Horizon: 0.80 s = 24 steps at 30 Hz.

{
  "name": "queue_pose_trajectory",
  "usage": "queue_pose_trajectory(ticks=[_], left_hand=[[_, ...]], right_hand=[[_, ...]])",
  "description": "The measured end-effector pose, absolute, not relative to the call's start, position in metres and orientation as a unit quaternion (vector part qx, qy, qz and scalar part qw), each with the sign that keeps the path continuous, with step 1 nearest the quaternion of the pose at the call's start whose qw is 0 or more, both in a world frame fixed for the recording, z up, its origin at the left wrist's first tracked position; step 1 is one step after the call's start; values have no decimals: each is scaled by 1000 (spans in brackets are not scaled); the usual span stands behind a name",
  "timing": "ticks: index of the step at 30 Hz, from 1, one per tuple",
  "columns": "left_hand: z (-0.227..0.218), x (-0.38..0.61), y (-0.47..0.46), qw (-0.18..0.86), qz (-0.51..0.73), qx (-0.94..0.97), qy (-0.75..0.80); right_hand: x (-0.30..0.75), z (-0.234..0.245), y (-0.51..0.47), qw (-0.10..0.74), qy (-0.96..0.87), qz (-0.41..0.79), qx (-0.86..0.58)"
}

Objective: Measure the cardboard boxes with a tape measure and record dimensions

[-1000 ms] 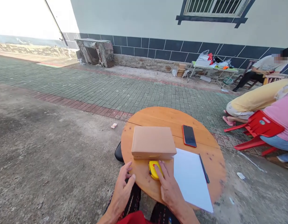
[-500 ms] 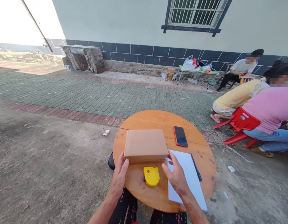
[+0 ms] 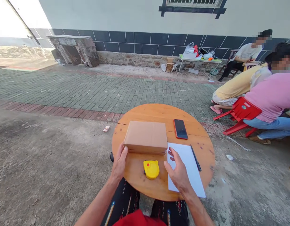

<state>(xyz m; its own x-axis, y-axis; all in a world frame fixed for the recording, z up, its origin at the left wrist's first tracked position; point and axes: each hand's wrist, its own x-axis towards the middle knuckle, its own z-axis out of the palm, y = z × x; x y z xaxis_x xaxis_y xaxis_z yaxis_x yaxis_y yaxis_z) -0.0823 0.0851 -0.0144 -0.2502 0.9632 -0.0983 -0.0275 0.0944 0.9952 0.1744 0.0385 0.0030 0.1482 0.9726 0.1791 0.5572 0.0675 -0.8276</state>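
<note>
A brown cardboard box (image 3: 146, 136) lies flat on the round wooden counter (image 3: 159, 113), a little left of the middle. The left hand (image 3: 119, 160) rests against the near left corner of the box, its fingers (image 3: 123, 150) held together and straight, not closed around anything. The right hand (image 3: 179, 171) is at the other side, just beside the near right corner. Its fingers (image 3: 171, 153) are loosely spread, and I cannot tell if they touch the box. This hand lies partly over a white sheet of paper (image 3: 188, 163). Between the 2 hands, just in front of the box, sits a small yellow tape measure (image 3: 151, 169), and no hand touches it. A black pen (image 3: 196, 153) lies on the right edge of the paper. A phone with a red case (image 3: 180, 128) lies right of the box. Further right, a person in a pink shirt (image 3: 273, 97) sits on a red plastic chair (image 3: 241, 113).
</note>
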Motion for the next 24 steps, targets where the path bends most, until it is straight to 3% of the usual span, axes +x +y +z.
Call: queue_pose_trajectory(ticks=[4,9,18,24], left_hand=[[-15,-84,62,475,524,369,602],[-20,-77,28,475,508,382,608],[-23,-83,7,448,423,458,640],[-37,-67,-20,332,447,591,583]], right_hand=[[168,-7,8,329,-625,271,-654],[132,-12,2,267,-692,216,-635],[105,-14,22,299,-684,198,-636],[205,-3,0,371,-664,84,-643]])
